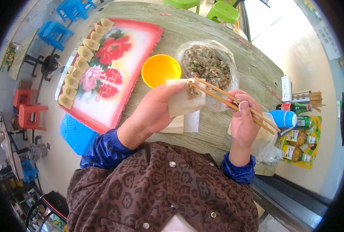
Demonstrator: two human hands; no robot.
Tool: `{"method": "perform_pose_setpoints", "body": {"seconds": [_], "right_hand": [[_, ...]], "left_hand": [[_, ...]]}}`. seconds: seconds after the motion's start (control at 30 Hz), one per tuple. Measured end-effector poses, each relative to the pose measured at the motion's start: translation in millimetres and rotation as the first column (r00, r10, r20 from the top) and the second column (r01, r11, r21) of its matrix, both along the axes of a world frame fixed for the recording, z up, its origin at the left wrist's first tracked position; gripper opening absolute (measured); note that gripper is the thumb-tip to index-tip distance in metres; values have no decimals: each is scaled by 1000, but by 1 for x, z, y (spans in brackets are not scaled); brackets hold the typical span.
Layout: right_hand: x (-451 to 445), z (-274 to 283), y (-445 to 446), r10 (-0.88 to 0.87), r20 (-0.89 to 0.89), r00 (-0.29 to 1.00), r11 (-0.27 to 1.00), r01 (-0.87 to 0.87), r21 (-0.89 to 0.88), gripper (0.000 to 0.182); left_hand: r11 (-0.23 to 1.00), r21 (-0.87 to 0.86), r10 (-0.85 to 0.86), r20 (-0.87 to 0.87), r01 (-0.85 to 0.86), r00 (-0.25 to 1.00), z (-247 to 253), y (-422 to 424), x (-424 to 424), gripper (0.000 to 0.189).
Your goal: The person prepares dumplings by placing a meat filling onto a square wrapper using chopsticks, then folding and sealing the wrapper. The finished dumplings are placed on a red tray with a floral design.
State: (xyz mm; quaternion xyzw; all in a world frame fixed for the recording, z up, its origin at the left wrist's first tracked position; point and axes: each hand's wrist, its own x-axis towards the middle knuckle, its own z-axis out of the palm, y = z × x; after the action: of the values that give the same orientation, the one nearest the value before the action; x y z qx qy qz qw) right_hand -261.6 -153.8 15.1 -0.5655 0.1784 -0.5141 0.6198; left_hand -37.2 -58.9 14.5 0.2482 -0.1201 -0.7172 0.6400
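Observation:
A square dough wrapper (179, 101) lies across my left hand (156, 107), whose thumb rests on its upper edge. Bits of minced filling (192, 93) sit on the wrapper. Between the fingers of my right hand (244, 116) is a pair of wooden chopsticks (230, 100), their tips at the filling. Beyond the hands, a bowl lined with a clear plastic bag (234, 62) holds ground meat mixed with chopped greens (206, 65). A yellow bowl (161, 71) stands left of it. Below my left hand, more wrappers (174, 126) lie on the table, partly hidden.
A red-rimmed floral tray (144, 29) at left carries a row of folded dumplings (81, 63) along its far-left side. Blue stool (76, 136) under its near corner. At right are a clear plastic bag (266, 149), a blue cup (282, 118), bottles (295, 108) and a chopstick holder (301, 96).

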Motion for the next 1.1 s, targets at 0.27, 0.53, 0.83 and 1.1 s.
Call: {"method": "perform_pose_setpoints", "body": {"seconds": [0.27,0.53,0.83,1.1], "right_hand": [[-2,-4,2,-39,-44,998,996,35,-78,19],[-4,-8,2,-95,-3,996,991,94,-99,21],[-3,-9,2,-36,-30,999,997,33,-74,24],[-3,-9,1,-26,-31,999,999,25,-41,24]], "left_hand": [[999,28,20,-20,-19,1000,-3,-1,0,41],[1000,21,11,-47,-10,999,-9,-1,3,44],[993,98,73,-39,-69,997,-8,-2,1,41],[999,38,16,-39,-14,999,-12,-2,5,46]]}}
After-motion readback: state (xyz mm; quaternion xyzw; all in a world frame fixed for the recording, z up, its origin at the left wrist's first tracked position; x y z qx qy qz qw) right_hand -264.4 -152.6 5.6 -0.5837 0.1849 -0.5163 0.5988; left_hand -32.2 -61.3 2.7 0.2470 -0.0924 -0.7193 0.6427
